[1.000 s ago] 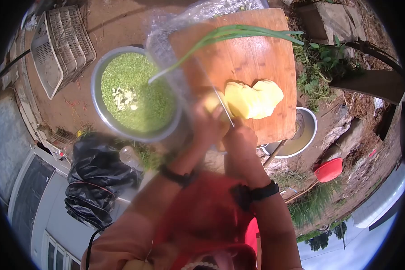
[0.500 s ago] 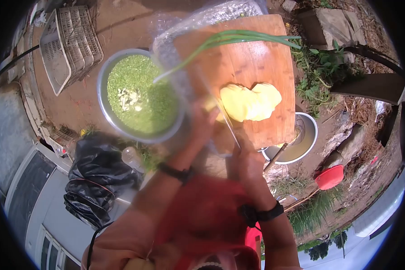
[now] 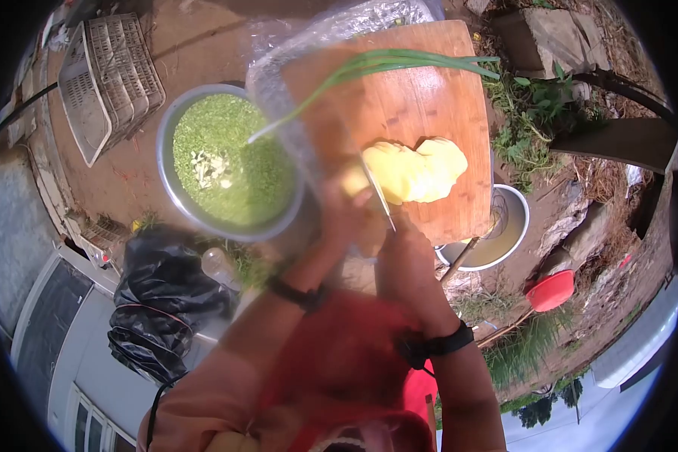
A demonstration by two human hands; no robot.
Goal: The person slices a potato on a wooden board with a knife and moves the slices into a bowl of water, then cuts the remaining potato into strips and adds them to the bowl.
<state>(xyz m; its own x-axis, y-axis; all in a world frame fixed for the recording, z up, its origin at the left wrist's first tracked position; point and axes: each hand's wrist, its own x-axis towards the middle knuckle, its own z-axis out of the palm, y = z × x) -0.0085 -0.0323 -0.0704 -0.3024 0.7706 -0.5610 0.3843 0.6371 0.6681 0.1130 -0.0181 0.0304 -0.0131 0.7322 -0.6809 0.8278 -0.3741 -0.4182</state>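
A wooden cutting board (image 3: 422,98) carries a fanned row of peeled yellow potato slices (image 3: 422,172). At the left end of that row, my left hand (image 3: 342,215) has its fingers closed around the uncut end of the potato (image 3: 354,181). My right hand (image 3: 404,247) grips the handle of a knife (image 3: 375,184), whose blade stands between the held piece and the slices. Long green scallions (image 3: 384,62) lie across the far side of the board. Blur softens my left fingers and part of the blade.
Left of the board stands a metal basin (image 3: 167,177) of chopped greens with pale bits on top. A bowl (image 3: 505,248) of cloudy liquid holding a wire skimmer sits by its right corner. Plastic crates (image 3: 117,83), a black bag (image 3: 166,294) and a red dipper (image 3: 551,290) lie around.
The knife and my right hand have shifted slightly left along the potato, and the blade's angle has changed a little. My left hand stays on the potato's end.
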